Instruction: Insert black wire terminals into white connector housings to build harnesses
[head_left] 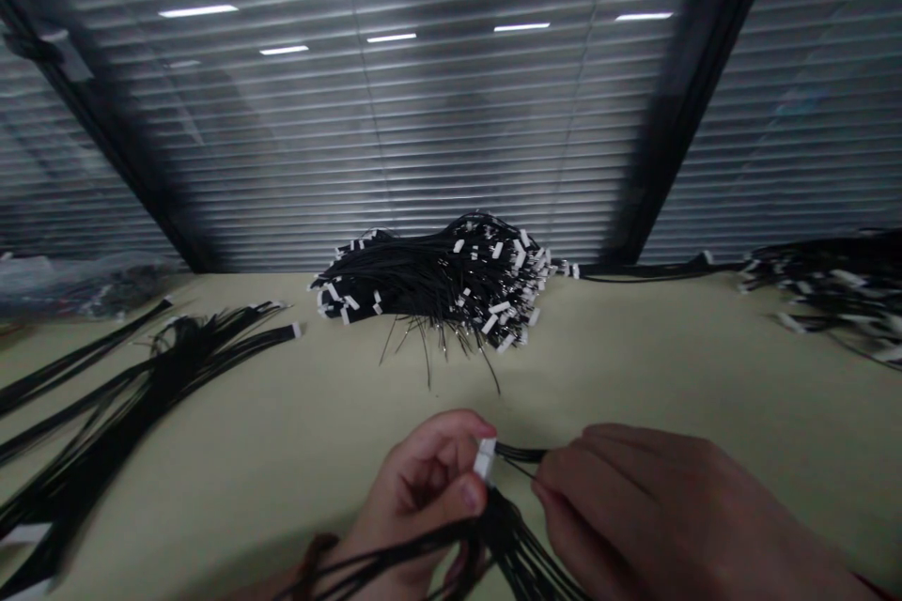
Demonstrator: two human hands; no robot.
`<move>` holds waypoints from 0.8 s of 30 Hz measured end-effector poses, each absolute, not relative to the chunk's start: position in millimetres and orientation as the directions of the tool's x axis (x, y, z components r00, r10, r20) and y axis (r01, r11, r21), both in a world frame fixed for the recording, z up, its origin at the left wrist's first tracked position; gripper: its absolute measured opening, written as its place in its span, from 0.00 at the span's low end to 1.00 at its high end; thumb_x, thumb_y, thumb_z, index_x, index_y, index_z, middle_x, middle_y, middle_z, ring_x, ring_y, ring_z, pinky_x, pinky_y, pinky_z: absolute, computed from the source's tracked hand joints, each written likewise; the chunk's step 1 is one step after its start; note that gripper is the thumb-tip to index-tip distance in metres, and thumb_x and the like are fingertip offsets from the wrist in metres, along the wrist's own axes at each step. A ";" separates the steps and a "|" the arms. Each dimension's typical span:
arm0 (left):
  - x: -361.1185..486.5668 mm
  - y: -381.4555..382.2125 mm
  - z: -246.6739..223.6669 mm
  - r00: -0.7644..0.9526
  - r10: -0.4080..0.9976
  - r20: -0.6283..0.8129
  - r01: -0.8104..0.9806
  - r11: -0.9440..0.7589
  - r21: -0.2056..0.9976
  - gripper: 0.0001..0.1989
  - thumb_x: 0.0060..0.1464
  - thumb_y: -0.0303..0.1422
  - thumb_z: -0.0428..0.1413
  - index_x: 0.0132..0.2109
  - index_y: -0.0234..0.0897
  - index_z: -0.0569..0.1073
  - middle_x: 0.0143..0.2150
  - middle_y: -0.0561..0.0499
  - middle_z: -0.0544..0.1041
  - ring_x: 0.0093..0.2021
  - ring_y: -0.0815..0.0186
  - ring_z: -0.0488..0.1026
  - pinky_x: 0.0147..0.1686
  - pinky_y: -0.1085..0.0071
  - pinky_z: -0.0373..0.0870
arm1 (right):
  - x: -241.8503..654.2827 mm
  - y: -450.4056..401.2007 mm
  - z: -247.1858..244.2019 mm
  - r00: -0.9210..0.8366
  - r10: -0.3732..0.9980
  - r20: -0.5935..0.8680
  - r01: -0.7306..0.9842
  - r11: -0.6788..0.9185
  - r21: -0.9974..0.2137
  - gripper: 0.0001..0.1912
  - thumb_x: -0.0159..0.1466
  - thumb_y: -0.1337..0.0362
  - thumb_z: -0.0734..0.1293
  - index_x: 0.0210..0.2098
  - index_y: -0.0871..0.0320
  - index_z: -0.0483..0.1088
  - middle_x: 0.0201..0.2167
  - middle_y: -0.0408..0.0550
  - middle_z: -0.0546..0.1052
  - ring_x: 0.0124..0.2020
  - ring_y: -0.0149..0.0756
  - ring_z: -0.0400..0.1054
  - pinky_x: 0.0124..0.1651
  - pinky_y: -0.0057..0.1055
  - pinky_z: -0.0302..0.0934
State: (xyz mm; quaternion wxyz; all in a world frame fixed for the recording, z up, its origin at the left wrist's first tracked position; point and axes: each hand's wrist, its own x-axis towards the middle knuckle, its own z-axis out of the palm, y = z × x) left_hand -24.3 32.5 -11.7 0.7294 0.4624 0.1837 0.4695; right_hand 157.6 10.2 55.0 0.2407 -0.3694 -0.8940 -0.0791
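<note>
The left hand's grip is pressed together, pinching a white connector between thumb and fingers, with black wires running down toward the person. The right hand's grip pinches thin wires running sideways from the connector. Well ahead on the pale surface, by its far edge, sits a heaped wire pile; wire bundles lie left, and another pile lies right.

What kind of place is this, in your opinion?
Probably a cable-harness workshop: a pile of thin black wires with white connectors lies on a pale beige work table, and more black wire bundles lie nearby.
</note>
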 end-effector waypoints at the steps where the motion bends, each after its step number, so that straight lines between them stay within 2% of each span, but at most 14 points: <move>1: -23.6 32.3 -11.1 0.482 0.860 0.168 -0.520 0.126 0.845 0.10 0.52 0.35 0.58 0.43 0.44 0.74 0.23 0.59 0.62 0.12 0.82 0.58 0.09 0.87 0.57 | 157.6 10.8 55.5 -0.616 0.624 0.482 0.696 0.717 -0.038 0.15 0.63 0.73 0.53 0.23 0.56 0.62 0.17 0.40 0.65 0.17 0.30 0.57 0.20 0.31 0.43; 11: -29.1 31.1 -9.7 0.462 0.881 0.104 -0.392 0.098 0.915 0.10 0.52 0.36 0.58 0.43 0.45 0.73 0.23 0.59 0.64 0.13 0.81 0.57 0.10 0.86 0.54 | 157.2 8.9 56.4 -0.600 0.673 0.433 0.707 0.699 -0.107 0.11 0.58 0.75 0.58 0.23 0.56 0.64 0.18 0.41 0.67 0.18 0.30 0.61 0.20 0.29 0.47; 15: -27.6 30.5 -10.4 0.482 0.868 0.120 -0.413 0.104 0.905 0.10 0.52 0.36 0.58 0.43 0.46 0.73 0.24 0.59 0.61 0.14 0.81 0.54 0.12 0.85 0.56 | 157.8 10.3 51.2 -0.583 0.698 0.415 0.727 0.677 -0.116 0.09 0.57 0.74 0.60 0.23 0.56 0.64 0.18 0.40 0.68 0.17 0.30 0.61 0.19 0.29 0.47; 19: -26.7 30.4 -8.8 0.510 0.848 0.142 -0.420 0.102 0.902 0.09 0.53 0.35 0.58 0.43 0.46 0.73 0.24 0.59 0.61 0.15 0.80 0.54 0.14 0.84 0.58 | 156.0 10.4 49.2 -0.602 0.690 0.401 0.721 0.686 -0.097 0.09 0.57 0.75 0.59 0.24 0.56 0.64 0.19 0.40 0.68 0.18 0.30 0.61 0.20 0.28 0.49; 24: -26.9 31.9 -10.0 0.496 0.863 0.097 -0.382 0.116 0.917 0.09 0.52 0.35 0.58 0.42 0.46 0.74 0.24 0.59 0.60 0.17 0.79 0.54 0.15 0.84 0.55 | 153.3 10.7 49.8 -0.626 0.608 0.489 0.688 0.725 -0.022 0.12 0.60 0.76 0.54 0.24 0.56 0.61 0.18 0.40 0.66 0.17 0.30 0.58 0.20 0.28 0.48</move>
